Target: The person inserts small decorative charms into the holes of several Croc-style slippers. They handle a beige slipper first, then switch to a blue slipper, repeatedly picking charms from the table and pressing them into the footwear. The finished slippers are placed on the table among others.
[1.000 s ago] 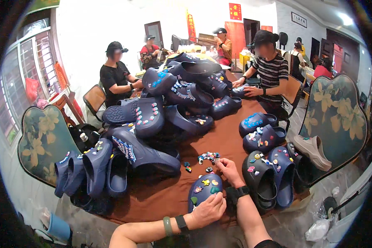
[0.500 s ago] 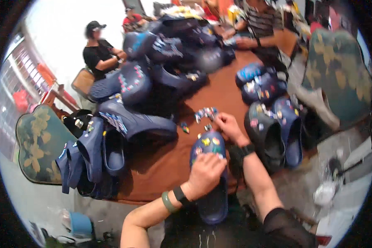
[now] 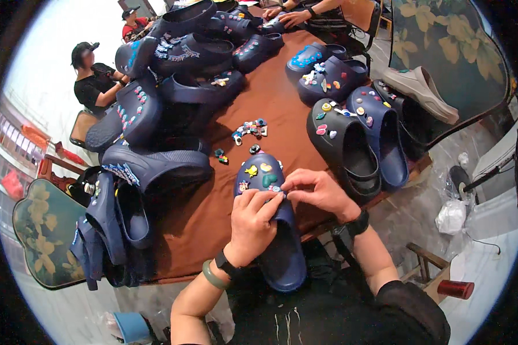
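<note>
Single head-worn fisheye view, looking steeply down from above the wearer's chest, close over both hands, brown table (image 3: 282,103) stretching away ahead, edges bowed toward rim.

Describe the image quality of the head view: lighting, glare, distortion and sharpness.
Head view: strong fisheye bend with a black rim at the corners; the upper left by the window is washed out white by glare; the brown cloth-covered table is evenly lit with soft shadows; the navy blue foam clog and both hands, left hand and right hand, look reasonably sharp.
</note>
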The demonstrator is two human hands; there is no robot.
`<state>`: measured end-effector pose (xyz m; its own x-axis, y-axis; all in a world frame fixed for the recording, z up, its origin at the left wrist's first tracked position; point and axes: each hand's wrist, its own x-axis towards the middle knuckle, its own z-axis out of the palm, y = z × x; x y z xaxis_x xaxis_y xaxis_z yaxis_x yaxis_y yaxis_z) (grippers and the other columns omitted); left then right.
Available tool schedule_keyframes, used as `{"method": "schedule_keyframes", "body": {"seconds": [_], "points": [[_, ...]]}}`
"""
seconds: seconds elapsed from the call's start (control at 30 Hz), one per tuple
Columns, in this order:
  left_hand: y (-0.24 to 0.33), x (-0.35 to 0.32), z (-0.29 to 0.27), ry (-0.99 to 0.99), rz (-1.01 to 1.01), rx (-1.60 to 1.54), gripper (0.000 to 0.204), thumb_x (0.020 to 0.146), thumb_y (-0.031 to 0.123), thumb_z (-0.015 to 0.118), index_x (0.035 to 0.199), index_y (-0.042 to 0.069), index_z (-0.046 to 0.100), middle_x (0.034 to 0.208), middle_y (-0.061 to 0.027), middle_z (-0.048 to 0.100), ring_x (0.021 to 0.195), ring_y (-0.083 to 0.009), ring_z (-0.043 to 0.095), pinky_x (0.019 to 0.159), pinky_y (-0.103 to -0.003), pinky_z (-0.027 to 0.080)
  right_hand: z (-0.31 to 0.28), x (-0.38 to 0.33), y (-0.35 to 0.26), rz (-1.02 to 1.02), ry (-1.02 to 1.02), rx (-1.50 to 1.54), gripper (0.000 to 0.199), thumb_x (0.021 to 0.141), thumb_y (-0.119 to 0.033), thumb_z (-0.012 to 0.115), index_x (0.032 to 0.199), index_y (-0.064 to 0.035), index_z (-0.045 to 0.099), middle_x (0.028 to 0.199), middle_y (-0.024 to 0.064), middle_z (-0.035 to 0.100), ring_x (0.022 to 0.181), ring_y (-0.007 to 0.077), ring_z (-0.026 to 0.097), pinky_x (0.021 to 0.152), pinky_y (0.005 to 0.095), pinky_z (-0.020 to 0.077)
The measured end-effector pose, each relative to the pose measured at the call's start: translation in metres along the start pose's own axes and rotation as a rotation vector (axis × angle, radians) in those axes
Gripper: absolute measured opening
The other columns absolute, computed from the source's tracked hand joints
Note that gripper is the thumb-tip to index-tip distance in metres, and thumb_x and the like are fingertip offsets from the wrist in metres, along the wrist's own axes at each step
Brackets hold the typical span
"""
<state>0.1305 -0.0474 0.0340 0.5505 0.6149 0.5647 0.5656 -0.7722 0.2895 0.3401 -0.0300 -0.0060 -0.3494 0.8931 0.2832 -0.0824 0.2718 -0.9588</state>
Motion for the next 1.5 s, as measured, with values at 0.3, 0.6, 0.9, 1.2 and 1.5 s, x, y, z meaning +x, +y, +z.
{"method": "schedule_keyframes", "body": {"seconds": [0.3, 0.6, 0.9, 1.2, 1.5], "points": [[-0.004, -0.008, 0.001, 0.008, -0.17, -0.153, 0.056, 0.061, -0.001, 0.068, 0.117, 0.0, 0.059, 0.106, -0.0141, 0.063, 0.104, -0.0345, 0.057, 0.094, -0.042, 0.044, 0.032, -0.011, 0.012, -0.035, 0.28, -0.003, 0.015, 0.084, -0.003, 0.072, 0.099, -0.0029, 0.074, 0.096, 0.0061, 0.067, 0.091, 0.0153, 0.062, 0.079, 0.0257, 0.0495], [-0.002, -0.032, 0.007, 0.059, -0.324, -0.305, 0.061, 0.069, -0.002, 0.061, 0.129, -0.002, 0.05, 0.127, -0.0182, 0.054, 0.124, -0.0366, 0.047, 0.109, -0.043, 0.034, 0.043, -0.018, 0.02, -0.089, 0.398, -0.107, 0.015, 0.086, -0.001, 0.07, 0.101, -0.0008, 0.073, 0.094, 0.0029, 0.063, 0.077, 0.0087, 0.059, 0.064, 0.0213, 0.0486], [-0.005, -0.037, 0.009, 0.103, -0.319, -0.372, 0.065, 0.068, -0.005, 0.059, 0.132, -0.003, 0.048, 0.129, -0.0191, 0.052, 0.126, -0.0374, 0.045, 0.11, -0.044, 0.032, 0.045, -0.018, 0.0, -0.23, 0.333, -0.533, 0.026, 0.084, 0.0, 0.069, 0.109, -0.0059, 0.071, 0.094, 0.0123, 0.066, 0.08, 0.0236, 0.066, 0.069, 0.0305, 0.054], [-0.006, -0.037, 0.011, 0.177, -0.29, -0.397, 0.067, 0.065, -0.005, 0.061, 0.131, -0.002, 0.048, 0.123, -0.021, 0.053, 0.122, -0.0391, 0.047, 0.107, -0.045, 0.033, 0.035, -0.024, -0.035, -0.325, -0.05, -1.071, 0.056, 0.07, 0.007, 0.061, 0.126, 0.0013, 0.056, 0.107, 0.014, 0.061, 0.092, 0.0307, 0.062, 0.079, 0.0401, 0.0499], [-0.005, -0.039, 0.012, 0.171, -0.31, -0.409, 0.067, 0.065, -0.005, 0.061, 0.131, -0.002, 0.049, 0.124, -0.0203, 0.054, 0.123, -0.0383, 0.048, 0.107, -0.045, 0.034, 0.036, -0.019, -0.059, -0.201, -0.219, -1.272, 0.045, 0.074, -0.005, 0.063, 0.119, -0.0015, 0.061, 0.106, 0.0125, 0.062, 0.092, 0.0278, 0.061, 0.081, 0.0387, 0.0472]]}}
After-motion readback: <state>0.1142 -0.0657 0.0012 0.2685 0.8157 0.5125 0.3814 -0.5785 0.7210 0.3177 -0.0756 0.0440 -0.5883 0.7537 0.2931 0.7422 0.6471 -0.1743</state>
